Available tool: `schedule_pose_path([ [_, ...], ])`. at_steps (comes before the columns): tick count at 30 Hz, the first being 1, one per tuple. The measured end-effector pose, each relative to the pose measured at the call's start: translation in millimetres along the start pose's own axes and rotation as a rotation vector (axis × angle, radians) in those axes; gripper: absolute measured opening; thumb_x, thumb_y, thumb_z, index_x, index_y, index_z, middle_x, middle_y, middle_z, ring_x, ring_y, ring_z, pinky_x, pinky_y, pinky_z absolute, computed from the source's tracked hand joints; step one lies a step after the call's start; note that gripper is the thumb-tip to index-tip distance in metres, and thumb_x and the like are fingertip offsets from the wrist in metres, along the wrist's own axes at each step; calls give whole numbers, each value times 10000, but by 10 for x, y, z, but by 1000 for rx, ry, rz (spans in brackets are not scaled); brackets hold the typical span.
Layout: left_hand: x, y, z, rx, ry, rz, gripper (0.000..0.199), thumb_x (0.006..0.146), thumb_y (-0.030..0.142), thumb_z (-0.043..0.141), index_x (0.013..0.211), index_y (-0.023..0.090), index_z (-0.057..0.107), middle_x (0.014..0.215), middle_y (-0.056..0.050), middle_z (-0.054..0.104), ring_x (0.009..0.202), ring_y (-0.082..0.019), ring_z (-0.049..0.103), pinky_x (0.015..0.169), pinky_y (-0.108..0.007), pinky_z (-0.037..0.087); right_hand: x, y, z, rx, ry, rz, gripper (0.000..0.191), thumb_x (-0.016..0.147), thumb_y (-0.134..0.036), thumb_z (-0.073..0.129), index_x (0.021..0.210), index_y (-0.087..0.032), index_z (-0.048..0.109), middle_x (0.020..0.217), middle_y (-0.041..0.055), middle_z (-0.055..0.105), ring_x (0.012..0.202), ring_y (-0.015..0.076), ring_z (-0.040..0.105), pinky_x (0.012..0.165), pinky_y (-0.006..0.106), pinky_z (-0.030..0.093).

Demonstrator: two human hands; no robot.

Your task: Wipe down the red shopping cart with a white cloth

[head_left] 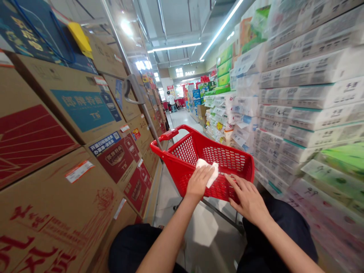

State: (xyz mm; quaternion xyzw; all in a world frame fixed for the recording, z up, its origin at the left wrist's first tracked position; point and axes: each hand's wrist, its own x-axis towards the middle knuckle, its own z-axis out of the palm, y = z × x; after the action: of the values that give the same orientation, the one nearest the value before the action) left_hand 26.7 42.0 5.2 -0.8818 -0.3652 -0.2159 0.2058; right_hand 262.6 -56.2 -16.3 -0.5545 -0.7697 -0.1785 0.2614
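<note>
A red shopping cart (227, 151) with a perforated plastic basket stands in the aisle in front of me. My left hand (199, 182) holds a crumpled white cloth or tissue (212, 175) over the near side of the basket, palm down. Just right of it, my right hand (246, 195) rests at the basket's near edge with its fingers spread, holding nothing. The basket's floor is partly hidden by both hands and the cloth.
Stacked cardboard cartons (113, 157) wall the left side, with a metal pole (148, 117) beside them. White packs (295, 102) are piled high on the right. Down the aisle a person in white (171, 99) sits on a stool. My knees flank the cart.
</note>
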Motion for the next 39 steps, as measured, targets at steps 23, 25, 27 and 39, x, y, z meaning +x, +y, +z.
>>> schedule_pose_path([
  [23,-151,-117,22,-118,19,-46,510,1037,152,425,1528,292,430,1599,-32,424,1495,-161,362,1257,-439,300,-67,-319,-66,63,11,-76,900,854,-313,563,1637,-196,136,1555,136,459,1380,292,480,1100,467,437],
  [25,-159,-105,38,-121,30,-75,504,1033,139,425,1517,276,450,1586,-44,443,1485,-172,382,1252,-446,316,-106,-247,-42,42,30,-80,889,865,-317,559,1634,-180,135,1580,133,432,1432,295,422,1143,493,392],
  [27,-150,-40,61,-126,40,-116,499,1026,123,430,1504,260,471,1571,-52,465,1474,-186,403,1244,-453,337,-143,-149,3,6,49,-74,857,872,-320,557,1623,-171,173,1581,136,430,1462,311,378,1181,538,332],
  [39,-40,432,92,-94,56,92,534,1032,152,435,1552,258,388,1597,-17,429,1489,-156,371,1265,-388,312,-237,171,113,-31,76,-100,626,878,-333,547,1466,-149,439,1462,147,562,1426,291,438,1240,565,160],
])
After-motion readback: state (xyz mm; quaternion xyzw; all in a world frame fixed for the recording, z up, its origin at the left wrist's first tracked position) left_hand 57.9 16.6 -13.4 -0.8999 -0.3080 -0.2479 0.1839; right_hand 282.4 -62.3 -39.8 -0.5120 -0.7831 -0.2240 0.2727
